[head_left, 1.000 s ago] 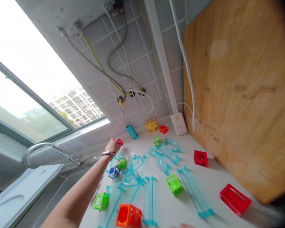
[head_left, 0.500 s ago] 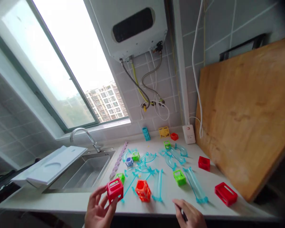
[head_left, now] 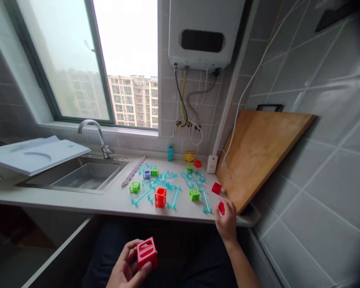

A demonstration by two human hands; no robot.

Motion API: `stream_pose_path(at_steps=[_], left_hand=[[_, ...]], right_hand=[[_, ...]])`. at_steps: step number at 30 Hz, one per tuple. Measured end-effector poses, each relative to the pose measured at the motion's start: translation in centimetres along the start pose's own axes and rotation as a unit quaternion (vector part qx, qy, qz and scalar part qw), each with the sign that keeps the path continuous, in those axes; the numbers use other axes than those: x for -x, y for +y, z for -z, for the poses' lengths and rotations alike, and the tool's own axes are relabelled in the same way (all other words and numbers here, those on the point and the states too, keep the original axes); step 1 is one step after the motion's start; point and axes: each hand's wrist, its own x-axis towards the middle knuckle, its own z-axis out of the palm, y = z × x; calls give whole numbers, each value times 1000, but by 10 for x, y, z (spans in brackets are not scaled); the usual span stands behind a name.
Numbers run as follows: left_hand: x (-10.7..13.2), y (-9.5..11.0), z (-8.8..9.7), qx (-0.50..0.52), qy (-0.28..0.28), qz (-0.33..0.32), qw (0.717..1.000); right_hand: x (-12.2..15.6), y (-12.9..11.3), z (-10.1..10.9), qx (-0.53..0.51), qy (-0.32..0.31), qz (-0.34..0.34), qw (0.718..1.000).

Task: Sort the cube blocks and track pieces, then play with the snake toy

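Note:
My left hand (head_left: pixel 127 266) holds a pinkish-red openwork cube block (head_left: pixel 147 254) between thumb and fingers, in front of the counter's edge. At the right end of the counter, my right hand (head_left: pixel 227 222) has its fingers around a red block (head_left: pixel 221 208), partly hidden by them. Just behind it lies another red block (head_left: pixel 217 188). An orange-red stack of open-frame blocks (head_left: pixel 160 197) stands upright near the front edge. Green block frames (head_left: pixel 194 195) and clear blue track pieces (head_left: pixel 174 197) are spread around it.
A sink (head_left: pixel 99 180) with a tap (head_left: pixel 97 138) and a white board (head_left: pixel 42 154) is on the left. A large wooden board (head_left: pixel 264 148) leans against the right wall. Blue (head_left: pixel 171 153) and yellow (head_left: pixel 189 157) blocks stand at the back.
My right hand has moved right, from near the front edge to the red block, and closed around it. My left hand still holds its cube, now clear of the counter. The view has levelled.

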Motion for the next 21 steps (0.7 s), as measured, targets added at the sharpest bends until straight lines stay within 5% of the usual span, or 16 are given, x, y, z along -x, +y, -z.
stream_pose_path(at_steps=[6, 14, 17, 21], left_hand=[[13, 5, -13, 67, -66, 24, 995], [21, 14, -13, 108, -107, 72, 986], [23, 16, -9, 110, -92, 95, 985], [25, 22, -10, 109, -93, 116, 983]], right_hand=[[7, 36, 0, 60, 14, -60, 996], [13, 45, 1, 5, 10, -190, 982], [9, 23, 17, -43, 10, -216, 975], [15, -49, 52, -277, -82, -221, 931]])
